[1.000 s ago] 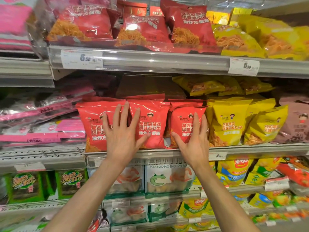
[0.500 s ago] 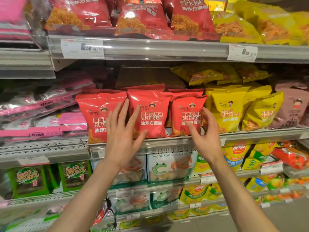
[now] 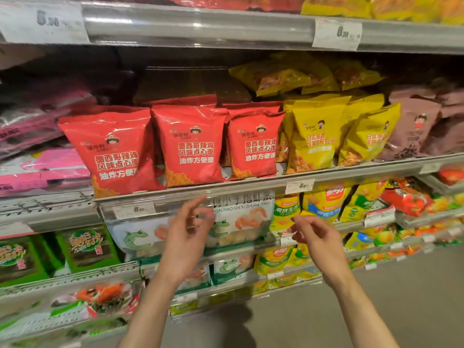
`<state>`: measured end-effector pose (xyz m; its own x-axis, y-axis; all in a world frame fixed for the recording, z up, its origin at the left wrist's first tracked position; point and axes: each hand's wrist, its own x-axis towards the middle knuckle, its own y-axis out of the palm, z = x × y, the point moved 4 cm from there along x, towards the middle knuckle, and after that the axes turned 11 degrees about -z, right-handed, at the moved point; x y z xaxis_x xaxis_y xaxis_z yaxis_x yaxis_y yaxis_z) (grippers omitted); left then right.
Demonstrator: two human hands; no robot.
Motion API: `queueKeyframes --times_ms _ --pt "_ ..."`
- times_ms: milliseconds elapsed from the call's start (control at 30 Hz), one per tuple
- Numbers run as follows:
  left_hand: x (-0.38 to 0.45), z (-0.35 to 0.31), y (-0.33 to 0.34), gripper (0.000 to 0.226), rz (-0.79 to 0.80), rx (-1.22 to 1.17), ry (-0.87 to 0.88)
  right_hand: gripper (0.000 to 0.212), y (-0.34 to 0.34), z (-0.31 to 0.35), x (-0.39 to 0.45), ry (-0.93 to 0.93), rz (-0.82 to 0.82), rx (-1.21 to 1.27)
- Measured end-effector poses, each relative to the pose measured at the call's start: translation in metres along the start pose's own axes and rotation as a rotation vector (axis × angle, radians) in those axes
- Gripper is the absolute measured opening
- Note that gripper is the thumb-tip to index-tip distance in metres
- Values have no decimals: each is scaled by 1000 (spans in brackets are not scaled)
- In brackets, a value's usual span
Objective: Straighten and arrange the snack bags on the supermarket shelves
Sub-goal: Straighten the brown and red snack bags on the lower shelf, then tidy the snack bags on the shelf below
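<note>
A: Obs. Left hand (image 3: 187, 228) and right hand (image 3: 317, 238) hang in front of the shelf edge (image 3: 251, 185), below the red snack bags (image 3: 190, 144). Grip state: fingers loosely curled on both, pinching nothing, touching no bag.

B: Bags relative to the grip?

A: Three red ones stand upright in a row directly above both hands, faces forward, well clear of the fingertips. Leftmost red bag (image 3: 113, 151) leans slightly and overhangs the edge. Yellow snack bags (image 3: 316, 136) sit above and right of the right hand, angled, overlapping.

B: Judgement on method?

A: Spread palms flat on bag fronts, push evenly; square the leaning one first. Glossy puffed film, likely slippery.
</note>
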<state>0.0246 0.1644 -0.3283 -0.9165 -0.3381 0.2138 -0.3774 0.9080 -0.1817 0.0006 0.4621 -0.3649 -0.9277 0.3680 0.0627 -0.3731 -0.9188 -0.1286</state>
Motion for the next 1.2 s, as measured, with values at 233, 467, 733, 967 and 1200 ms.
queueKeyframes --times_ms 233,467,733,967,1200 --pt "-35 5 74 33 -66 -33 -119 14 -76 -36 29 72 -32 -8" --pt "-59 -26 183 21 -105 -33 -127 12 -172 -55 93 56 -58 -24" --pt "-71 -30 266 26 -83 -14 -196 5 -239 -65 136 85 -59 -15" --pt "-47 -22 298 19 -55 -33 -177 6 -256 -62 157 91 -95 -10" --pt "-29 1 316 19 -34 -64 -184 8 -250 -60 178 58 -143 -22"
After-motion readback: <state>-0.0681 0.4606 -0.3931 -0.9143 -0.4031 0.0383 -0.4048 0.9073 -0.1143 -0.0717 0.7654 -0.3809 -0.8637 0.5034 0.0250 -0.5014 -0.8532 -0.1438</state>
